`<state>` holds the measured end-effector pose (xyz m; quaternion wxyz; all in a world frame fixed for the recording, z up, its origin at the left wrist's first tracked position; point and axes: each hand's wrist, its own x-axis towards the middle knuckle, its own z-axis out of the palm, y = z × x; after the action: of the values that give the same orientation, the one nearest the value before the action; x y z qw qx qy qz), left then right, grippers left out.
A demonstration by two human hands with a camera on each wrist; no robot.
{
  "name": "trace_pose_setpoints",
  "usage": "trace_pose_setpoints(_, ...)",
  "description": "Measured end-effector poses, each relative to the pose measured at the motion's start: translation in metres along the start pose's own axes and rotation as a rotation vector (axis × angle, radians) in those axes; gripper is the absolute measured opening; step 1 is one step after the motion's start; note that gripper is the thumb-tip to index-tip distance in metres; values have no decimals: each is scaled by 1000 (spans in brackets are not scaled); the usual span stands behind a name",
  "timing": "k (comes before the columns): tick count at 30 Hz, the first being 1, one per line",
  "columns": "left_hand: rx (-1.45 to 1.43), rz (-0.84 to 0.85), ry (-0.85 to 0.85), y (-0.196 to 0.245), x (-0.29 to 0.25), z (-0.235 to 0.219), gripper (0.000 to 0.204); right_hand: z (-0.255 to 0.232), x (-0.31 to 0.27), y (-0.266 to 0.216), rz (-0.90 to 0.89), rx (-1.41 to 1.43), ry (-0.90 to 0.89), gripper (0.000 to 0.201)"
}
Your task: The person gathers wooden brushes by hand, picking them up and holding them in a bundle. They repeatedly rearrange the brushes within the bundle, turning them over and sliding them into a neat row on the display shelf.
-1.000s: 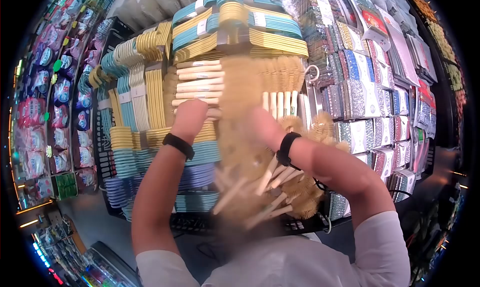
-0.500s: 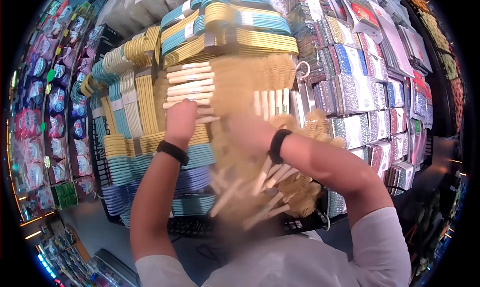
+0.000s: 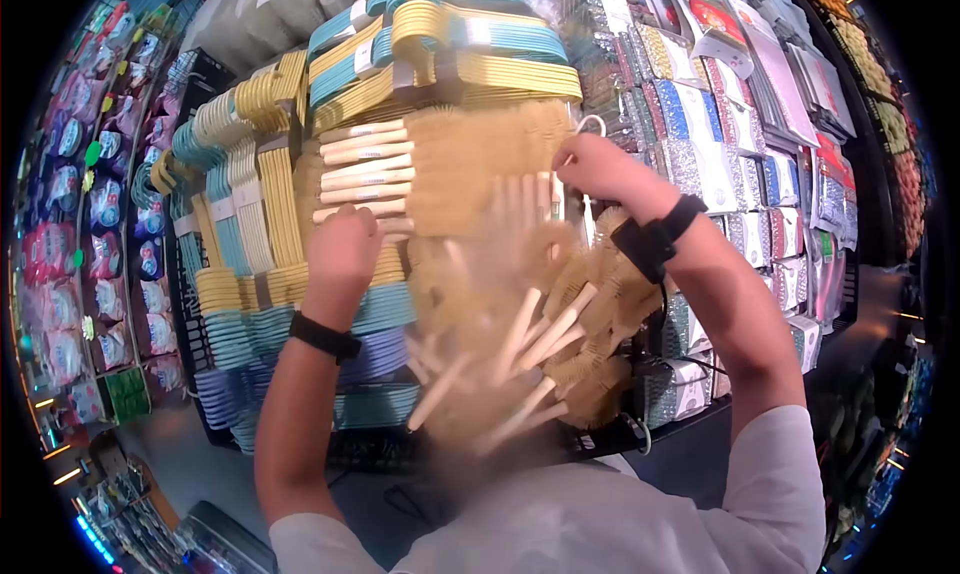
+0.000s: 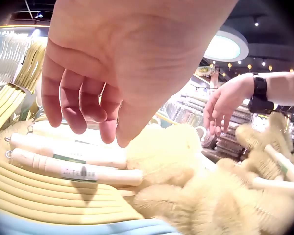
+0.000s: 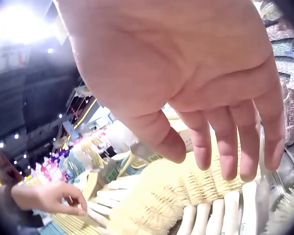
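Brushes with pale wooden handles [image 3: 367, 174] and tan bristle heads [image 3: 462, 154] lie in rows mid-display. My left hand [image 3: 342, 249] is at the lowest handles of the left row; in the left wrist view its fingers hang loosely bent above two labelled handles [image 4: 83, 172]. At the right end of the bristle rows is my right hand [image 3: 612, 174]. The right wrist view has its fingers spread and hanging over bristles [image 5: 186, 181] and upright handles [image 5: 230, 210], with nothing held. Below, more brushes lie in a loose heap [image 3: 545, 334], partly blurred.
Yellow, blue and white hangers [image 3: 260, 209] are stacked on the left, with more hangers [image 3: 440, 54] behind the brushes. Packs of glittery sheets [image 3: 700, 174] fill the right side. A black crate edge [image 3: 375, 449] runs along the front, and a white hook [image 3: 592, 126] stands near my right hand.
My right hand has moved right, from the middle of the bristle heads to their right end. My left hand stays by the left row of handles. The head view has shifted slightly.
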<state>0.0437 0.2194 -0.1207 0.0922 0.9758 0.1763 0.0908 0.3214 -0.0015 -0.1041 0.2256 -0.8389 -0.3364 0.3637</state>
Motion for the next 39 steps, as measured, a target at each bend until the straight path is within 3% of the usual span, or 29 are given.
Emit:
trace_pose_setpoints(1, -39, 31, 44, 4, -6, -2, 15, -1, -2, 5, -6, 37, -8, 20)
trace_pose_setpoints(3, -39, 78, -21, 10, -20, -4, 18, -3, -8, 13, -16, 107, -19, 22)
trace_pose_setpoints(4, -66, 93, -60, 13, -25, -5, 19, -5, -11, 15, -163, 3, 54, 24)
trace_pose_setpoints(5, -95, 111, -99, 18, -29, -6, 20, -6, -8, 20, -147, -85, 123, 26)
trace_pose_setpoints(6, -143, 11, -190, 28, -30, -9, 28, -6, -2, 27, -129, -174, 192, 28)
trace_pose_setpoints(7, -178, 49, -173, 34, -32, -5, 30, -5, 0, 31, -109, -261, 261, 30)
trace_pose_setpoints(8, -210, 89, -153, 37, -34, -1, 33, -16, -9, 0, 216, -85, 34, 37)
trace_pose_setpoints(9, -242, 124, -132, 41, -36, 2, 35, -14, -10, 0, 163, -90, 85, 39)
trace_pose_setpoints(10, -281, 45, -275, 46, -38, 1, 40, -10, -12, 1, 107, -96, 134, 40)
trace_pose_setpoints(14, -221, -42, -298, 55, -46, 9, 33, 7, -37, -6, -262, -179, 314, 41)
trace_pose_setpoints(19, -212, -39, -164, 46, -42, 25, 28, 27, -102, -52, -296, 107, 86, 35)
trace_pose_setpoints(22, -317, -108, -360, 51, -39, 18, 28, 48, -126, -64, -185, 305, -36, 30)
trace_pose_setpoints(25, -464, -87, -232, 55, -40, 25, 29, 70, -131, -67, -158, 383, -156, 29)
trace_pose_setpoints(29, -136, -102, -397, 63, -27, 23, 29, 116, -142, -58, -236, 279, -160, 26)
trace_pose_setpoints(31, -182, -129, -188, 66, -26, 24, 27, 124, -155, -56, -348, 299, -159, 26)
trace_pose_setpoints(32, -205, -143, -86, 67, -26, 25, 27, 125, -158, -57, -312, 259, -169, 27)
trace_pose_setpoints(35, -340, -85, 127, 80, -12, -33, 21, 107, -170, -65, -301, 248, -209, 31)
trace_pose_setpoints(38, -507, -39, 193, 97, -13, -96, 24, 92, -181, -74, -270, 234, -74, 45)
trace_pose_setpoints(39, -516, -37, 210, 101, -16, -113, 26, 88, -184, -79, -363, 129, 15, 46)
